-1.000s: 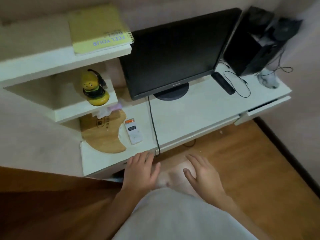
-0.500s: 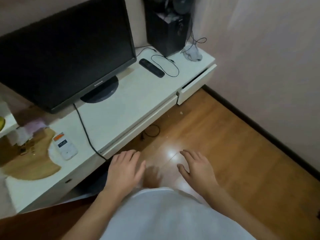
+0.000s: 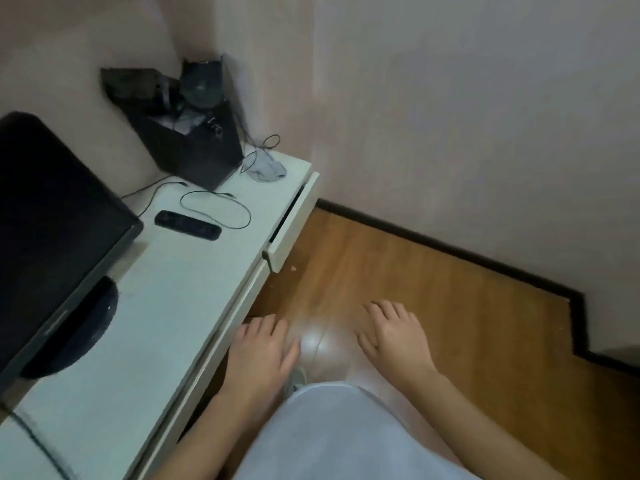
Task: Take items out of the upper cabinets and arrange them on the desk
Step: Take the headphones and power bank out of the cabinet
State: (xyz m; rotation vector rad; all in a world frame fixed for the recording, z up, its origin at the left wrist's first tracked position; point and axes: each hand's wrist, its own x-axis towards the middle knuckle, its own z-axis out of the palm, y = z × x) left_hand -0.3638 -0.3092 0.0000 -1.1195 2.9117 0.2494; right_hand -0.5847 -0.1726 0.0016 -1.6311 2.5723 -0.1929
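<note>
The white desk (image 3: 180, 299) runs along the left side of the head view. My left hand (image 3: 261, 351) hovers palm down just beside its front edge, fingers relaxed and holding nothing. Over the wooden floor, my right hand (image 3: 394, 341) is spread the same way, also empty. No upper cabinet or shelf is in view.
A black monitor (image 3: 52, 220) stands at the desk's left. A black remote (image 3: 187, 225), a looped thin cable (image 3: 214, 209) and a black speaker box (image 3: 187, 133) sit toward the far corner. A drawer (image 3: 294, 223) at the desk's right end is slightly open. Pink walls meet the wooden floor (image 3: 450, 323).
My view has swung to the right: the shelves, yellow notebook, toy and wooden board have left the frame. Both hands have stayed open and empty in front of me.
</note>
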